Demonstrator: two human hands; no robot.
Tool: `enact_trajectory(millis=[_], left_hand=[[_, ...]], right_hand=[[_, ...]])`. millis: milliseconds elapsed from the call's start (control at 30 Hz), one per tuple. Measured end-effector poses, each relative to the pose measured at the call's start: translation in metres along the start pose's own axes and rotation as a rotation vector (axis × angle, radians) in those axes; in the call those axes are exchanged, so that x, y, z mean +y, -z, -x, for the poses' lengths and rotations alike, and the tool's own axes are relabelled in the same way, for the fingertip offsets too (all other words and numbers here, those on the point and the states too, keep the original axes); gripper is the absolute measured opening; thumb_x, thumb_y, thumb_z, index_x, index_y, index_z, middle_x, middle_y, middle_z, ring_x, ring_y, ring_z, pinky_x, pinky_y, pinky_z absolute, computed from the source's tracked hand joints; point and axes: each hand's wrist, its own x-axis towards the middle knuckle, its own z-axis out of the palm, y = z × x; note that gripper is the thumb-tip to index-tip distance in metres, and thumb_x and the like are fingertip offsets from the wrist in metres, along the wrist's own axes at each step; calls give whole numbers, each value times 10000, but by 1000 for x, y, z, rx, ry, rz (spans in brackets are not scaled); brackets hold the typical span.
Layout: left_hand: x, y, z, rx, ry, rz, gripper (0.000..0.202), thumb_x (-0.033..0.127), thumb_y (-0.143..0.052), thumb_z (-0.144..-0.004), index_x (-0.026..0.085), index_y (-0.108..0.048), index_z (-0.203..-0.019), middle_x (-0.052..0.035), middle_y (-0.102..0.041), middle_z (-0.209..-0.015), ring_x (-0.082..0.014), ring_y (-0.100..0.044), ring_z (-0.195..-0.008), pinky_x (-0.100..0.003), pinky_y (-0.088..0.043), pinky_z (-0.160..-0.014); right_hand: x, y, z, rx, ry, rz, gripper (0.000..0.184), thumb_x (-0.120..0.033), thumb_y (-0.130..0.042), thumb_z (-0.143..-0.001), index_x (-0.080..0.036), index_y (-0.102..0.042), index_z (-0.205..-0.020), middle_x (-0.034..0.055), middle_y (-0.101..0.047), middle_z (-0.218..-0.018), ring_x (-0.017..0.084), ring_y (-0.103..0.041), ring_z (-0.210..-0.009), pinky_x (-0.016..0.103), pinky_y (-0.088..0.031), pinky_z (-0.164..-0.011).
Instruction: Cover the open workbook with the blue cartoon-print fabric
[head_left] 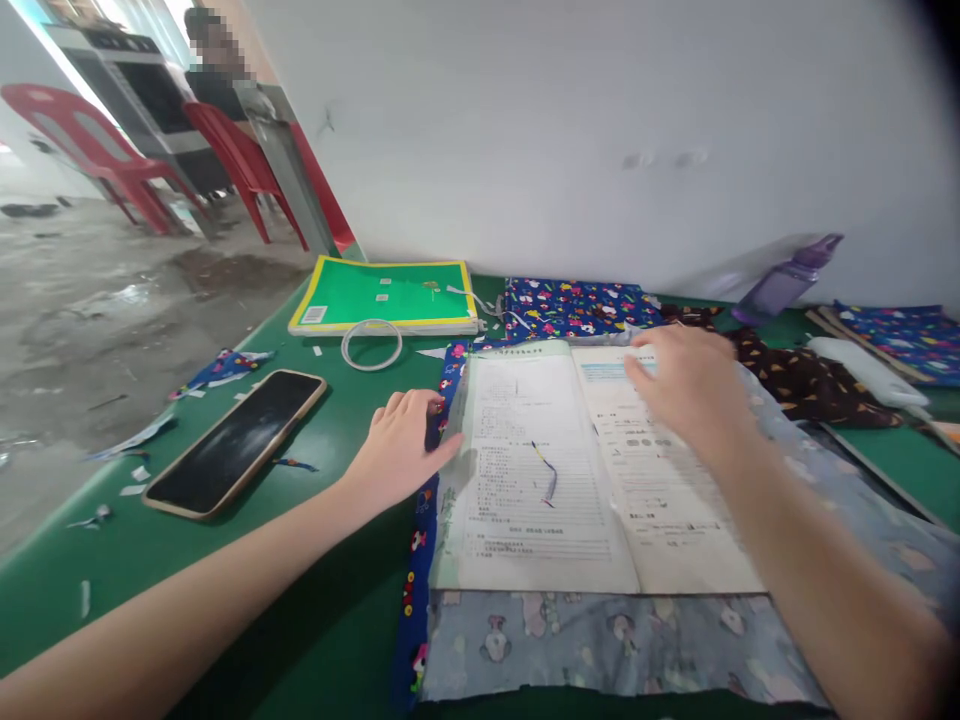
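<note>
A printed book (536,570) lies spread at two pages on grey-blue patterned cloth (570,650). Beneath its left side runs a dark blue strip of printed cloth (410,610). My left hand (397,445) rests at the book's left edge, touching the blue strip, its fingers curled and its thumb apart from them. Over the top of the right page is my right hand (694,385), smeared by motion; whether its fingertips hold anything is unclear. A thin twisted scrap of cloth (550,475) lies across the left page.
Left of the book are a phone (236,440), a white ring (372,345), a green book (382,295) and cloth scraps (225,370). Folded blue cloth (577,305), brown cloth (795,375) and a purple spray bottle (784,285) stand near the wall. A person (217,70) sits beyond red chairs (236,155).
</note>
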Motion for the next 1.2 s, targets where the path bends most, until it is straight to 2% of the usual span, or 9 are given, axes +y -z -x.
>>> enact_trajectory(millis=[67, 167, 267, 367, 467, 633, 800, 933, 1200], left_hand=[[-3, -3, 1, -19, 42, 40, 376, 430, -480, -820, 171, -437, -1089, -64, -607, -921, -265, -546, -953, -452, -385, -836], [-6, -2, 3, -50, 69, 125, 327, 354, -450, -834, 184, -410, -1110, 2, -604, -794, -207, -588, -791, -427, -376, -817], [-10, 2, 3, -81, 94, 255, 304, 313, -436, -835, 200, -409, -1115, 27, -615, -762, -170, -590, -677, -357, -411, -731], [-15, 6, 5, -108, 114, 379, 299, 298, -458, -821, 210, -417, -1104, 20, -645, -789, -173, -607, -701, -306, -431, -656], [-19, 8, 8, -113, 120, 432, 322, 291, -499, -800, 221, -421, -1104, 12, -665, -844, -185, -625, -813, -305, -454, -706], [-23, 11, 11, -116, 129, 440, 303, 307, -516, -803, 237, -442, -1088, 20, -667, -847, -181, -634, -794, -318, -479, -744], [-24, 11, 9, -126, 125, 475, 284, 322, -510, -819, 233, -463, -1084, 3, -672, -865, -193, -640, -844, -334, -486, -777], [-24, 10, 9, -134, 110, 471, 297, 313, -520, -814, 230, -473, -1096, 13, -664, -843, -172, -621, -781, -323, -488, -750], [-21, 9, 9, -115, 107, 460, 280, 296, -521, -808, 225, -485, -1076, 19, -659, -831, -162, -613, -739, -326, -478, -745]], right_hand=[[-46, 1, 8, -133, 167, -233, 111, -206, -513, -796, -210, -616, -838, 53, -662, -919, 221, -579, -922, 386, -370, -891], [-105, -5, 27, -399, 331, -524, 122, -149, -540, -752, -232, -629, -762, 3, -676, -787, 175, -603, -773, 332, -419, -782], [-142, -18, 39, -541, 355, -691, 120, -133, -554, -722, -227, -623, -748, -2, -670, -746, 157, -598, -714, 280, -414, -639], [-161, -32, 42, -585, 284, -762, 90, -131, -561, -709, -206, -602, -738, 3, -653, -720, 137, -574, -652, 256, -387, -572], [-169, -41, 42, -559, 234, -847, 59, -152, -567, -724, -205, -589, -735, -9, -646, -728, 118, -559, -645, 240, -377, -567], [-168, -47, 45, -548, 194, -954, 29, -183, -583, -748, -206, -590, -732, -24, -630, -707, 105, -546, -636, 234, -377, -581], [-165, -47, 43, -503, 178, -986, 50, -216, -587, -786, -223, -612, -829, -23, -631, -782, 105, -550, -657, 241, -400, -616], [-164, -51, 41, -485, 187, -1000, 39, -229, -579, -810, -219, -610, -832, -18, -635, -830, 98, -537, -648, 240, -402, -614], [-163, -59, 39, -491, 143, -1026, 33, -230, -617, -786, -218, -592, -767, -38, -616, -701, 104, -538, -627, 241, -384, -590]])
